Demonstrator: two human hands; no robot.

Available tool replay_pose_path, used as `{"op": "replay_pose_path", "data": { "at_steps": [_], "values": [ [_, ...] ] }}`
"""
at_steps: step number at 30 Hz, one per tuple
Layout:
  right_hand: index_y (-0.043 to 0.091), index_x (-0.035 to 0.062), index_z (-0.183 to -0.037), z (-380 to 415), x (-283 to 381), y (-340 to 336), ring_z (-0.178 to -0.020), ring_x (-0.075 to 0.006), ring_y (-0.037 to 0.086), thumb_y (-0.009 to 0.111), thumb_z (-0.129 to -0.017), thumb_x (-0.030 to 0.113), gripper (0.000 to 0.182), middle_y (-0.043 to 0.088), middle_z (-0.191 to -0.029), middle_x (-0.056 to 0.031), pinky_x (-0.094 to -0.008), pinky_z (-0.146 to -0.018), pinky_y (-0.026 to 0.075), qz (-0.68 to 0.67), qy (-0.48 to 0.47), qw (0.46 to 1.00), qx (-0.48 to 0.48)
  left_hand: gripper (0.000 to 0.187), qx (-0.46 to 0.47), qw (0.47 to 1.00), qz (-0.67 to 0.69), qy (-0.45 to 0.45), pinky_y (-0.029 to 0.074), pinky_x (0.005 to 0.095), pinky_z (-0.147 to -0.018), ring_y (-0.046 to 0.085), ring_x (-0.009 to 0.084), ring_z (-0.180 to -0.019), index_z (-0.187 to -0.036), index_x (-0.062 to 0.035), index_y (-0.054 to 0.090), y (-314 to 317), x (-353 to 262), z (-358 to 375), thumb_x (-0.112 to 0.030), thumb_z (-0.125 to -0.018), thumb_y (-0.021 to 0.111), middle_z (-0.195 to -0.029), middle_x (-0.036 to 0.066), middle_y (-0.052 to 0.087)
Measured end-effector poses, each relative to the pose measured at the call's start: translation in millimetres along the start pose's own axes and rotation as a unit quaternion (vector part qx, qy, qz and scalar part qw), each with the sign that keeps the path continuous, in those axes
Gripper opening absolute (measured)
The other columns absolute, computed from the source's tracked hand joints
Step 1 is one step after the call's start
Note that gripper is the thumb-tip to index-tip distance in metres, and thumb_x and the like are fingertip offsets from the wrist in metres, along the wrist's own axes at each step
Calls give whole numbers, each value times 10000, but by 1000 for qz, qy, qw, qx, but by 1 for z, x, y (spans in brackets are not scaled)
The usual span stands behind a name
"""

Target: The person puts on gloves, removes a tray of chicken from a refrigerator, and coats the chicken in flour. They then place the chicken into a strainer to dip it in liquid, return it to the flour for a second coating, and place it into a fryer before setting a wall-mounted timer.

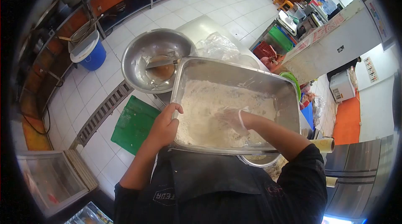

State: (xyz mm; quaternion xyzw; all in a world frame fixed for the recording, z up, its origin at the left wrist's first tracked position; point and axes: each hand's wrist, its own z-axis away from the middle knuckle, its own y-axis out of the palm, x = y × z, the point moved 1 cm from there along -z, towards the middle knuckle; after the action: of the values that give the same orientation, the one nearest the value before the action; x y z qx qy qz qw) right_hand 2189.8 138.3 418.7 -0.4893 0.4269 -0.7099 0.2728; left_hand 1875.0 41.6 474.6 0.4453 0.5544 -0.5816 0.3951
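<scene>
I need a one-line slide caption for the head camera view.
Gloved right hand works flour in a steel tray while the bare left hand grips its rim.

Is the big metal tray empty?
No, the metal tray holds white flour, and the right hand is pressed into it.

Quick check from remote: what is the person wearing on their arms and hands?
Both arms have dark, black-looking sleeves pushed up near the elbows, leaving the forearms bare. The right hand wears a thin, clear disposable glove with a whitish cuff band at the wrist, dusted with flour. The left hand is bare, with no glove. A dark apron with small lettering covers the chest.
</scene>
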Motion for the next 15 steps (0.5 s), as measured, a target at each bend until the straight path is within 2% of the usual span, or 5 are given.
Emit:
{"op": "replay_pose_path", "data": {
  "at_steps": [5,7,10,13,15],
  "values": [
    [536,65,-1352,14,-18,-64,-1098,-355,616,618,-855,168,514,640,-1167,-238,-447,-937,487,74,209,937,269,333,4,1000,6,-26,428,397,-931,555,389,-999,-1070,-80,512,-1,-3,8,21,-765,424,-1054,208,549],
    [559,49,-1314,34,-3,-64,-1023,-314,641,633,-860,184,479,656,-1106,-213,-439,-867,507,-117,292,909,275,331,3,999,8,-40,428,399,-932,555,393,-1002,-1069,-82,510,-1,-7,11,21,-766,423,-1054,210,547],
    [574,45,-1298,43,12,-27,-996,-268,641,651,-894,205,442,665,-1108,-170,-391,-841,513,-459,381,773,218,320,-17,999,17,-22,431,406,-922,551,406,-998,-1060,-85,506,0,-6,10,20,-769,425,-1046,214,542],
    [592,55,-1263,-22,78,-42,-1024,-267,633,697,-868,190,431,667,-1102,-159,-370,-883,502,-59,143,933,326,306,-30,1000,0,8,435,420,-898,546,420,-983,-1051,-87,503,4,1,10,20,-774,428,-1027,212,535],
    [607,44,-1204,-31,73,-39,-998,-303,637,709,-843,182,400,664,-1071,-169,-396,-863,505,-296,150,926,181,300,-29,999,-11,13,436,431,-882,545,424,-972,-1048,-87,502,2,0,10,20,-777,430,-1015,209,531]
  ]
}}
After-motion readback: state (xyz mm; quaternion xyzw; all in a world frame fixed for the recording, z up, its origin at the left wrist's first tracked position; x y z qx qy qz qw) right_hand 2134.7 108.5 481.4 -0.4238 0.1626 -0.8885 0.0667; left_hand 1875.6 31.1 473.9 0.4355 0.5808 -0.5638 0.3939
